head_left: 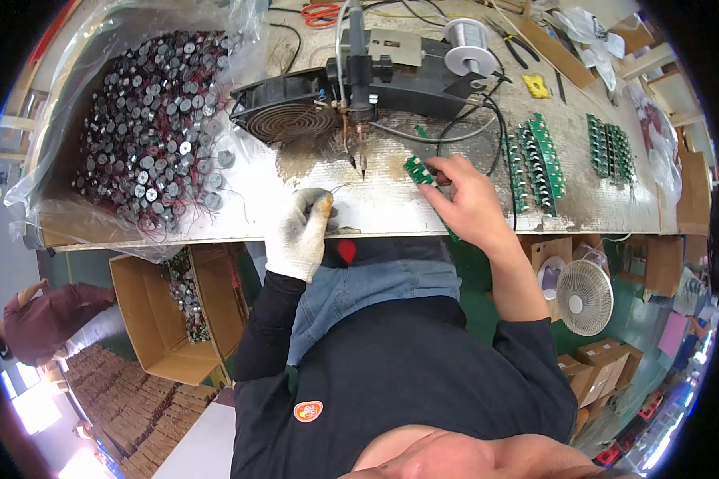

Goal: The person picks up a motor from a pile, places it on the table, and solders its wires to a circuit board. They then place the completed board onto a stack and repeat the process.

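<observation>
My left hand (pixel 299 231), in a white glove with stained fingertips, is closed in a pinch near the table's front edge. Thin wires (pixel 340 188) poke out from its fingertips; whatever else lies inside the fingers is hidden. In my bare right hand (pixel 470 199) is a green circuit board strip (pixel 415 169), held tilted between thumb and fingers. A soldering iron (pixel 363 152) points down between and beyond the two hands, its tip apart from both. Beside that tip ends a thin solder feed tube (pixel 347 144).
At left, a plastic-lined box (pixel 46 172) holds many small round metal parts (pixel 160 128) with wires. A black fan unit (pixel 291 120) and solder spool (pixel 467 40) stand behind the iron. Rows of green boards (pixel 542 164), pliers (pixel 518 46) and a yellow sponge (pixel 537 86) lie right.
</observation>
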`<move>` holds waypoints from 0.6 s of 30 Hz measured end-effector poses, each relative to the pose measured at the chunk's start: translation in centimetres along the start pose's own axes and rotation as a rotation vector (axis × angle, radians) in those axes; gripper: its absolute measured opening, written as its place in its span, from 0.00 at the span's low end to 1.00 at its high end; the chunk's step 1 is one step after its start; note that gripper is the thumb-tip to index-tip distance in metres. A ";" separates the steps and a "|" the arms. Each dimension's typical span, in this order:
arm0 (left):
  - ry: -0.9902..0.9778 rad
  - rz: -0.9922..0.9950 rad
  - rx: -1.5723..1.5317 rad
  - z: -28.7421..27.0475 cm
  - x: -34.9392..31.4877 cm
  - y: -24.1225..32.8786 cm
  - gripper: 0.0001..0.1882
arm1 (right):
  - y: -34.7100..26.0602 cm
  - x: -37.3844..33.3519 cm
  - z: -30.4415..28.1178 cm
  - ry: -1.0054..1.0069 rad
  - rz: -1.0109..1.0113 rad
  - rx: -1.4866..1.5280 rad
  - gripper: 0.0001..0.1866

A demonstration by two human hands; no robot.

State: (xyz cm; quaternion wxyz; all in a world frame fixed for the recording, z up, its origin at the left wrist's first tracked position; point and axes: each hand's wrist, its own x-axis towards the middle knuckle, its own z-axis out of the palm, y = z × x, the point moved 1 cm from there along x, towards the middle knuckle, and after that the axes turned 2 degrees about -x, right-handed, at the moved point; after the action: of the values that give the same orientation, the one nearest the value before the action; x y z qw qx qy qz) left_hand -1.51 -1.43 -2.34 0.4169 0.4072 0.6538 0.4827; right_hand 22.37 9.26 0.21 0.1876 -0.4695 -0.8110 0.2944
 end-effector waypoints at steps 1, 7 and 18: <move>-0.012 -0.016 -0.080 0.4 -0.2 0.7 0.13 | -0.5 0.0 -0.4 -0.032 0.023 0.034 0.17; -0.057 0.036 -0.100 1.2 0.5 0.8 0.09 | -1.0 0.8 0.0 -0.028 0.011 0.020 0.15; -0.039 -0.092 -0.001 1.7 0.5 1.7 0.09 | -1.7 -0.8 3.5 -0.158 0.153 0.777 0.18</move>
State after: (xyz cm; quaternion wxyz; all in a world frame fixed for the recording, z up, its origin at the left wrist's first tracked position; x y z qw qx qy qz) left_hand 0.12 -0.10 -1.04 0.4514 0.3860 0.6632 0.4554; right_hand 19.59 6.84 -1.38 0.2658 -0.3984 -0.6141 0.6273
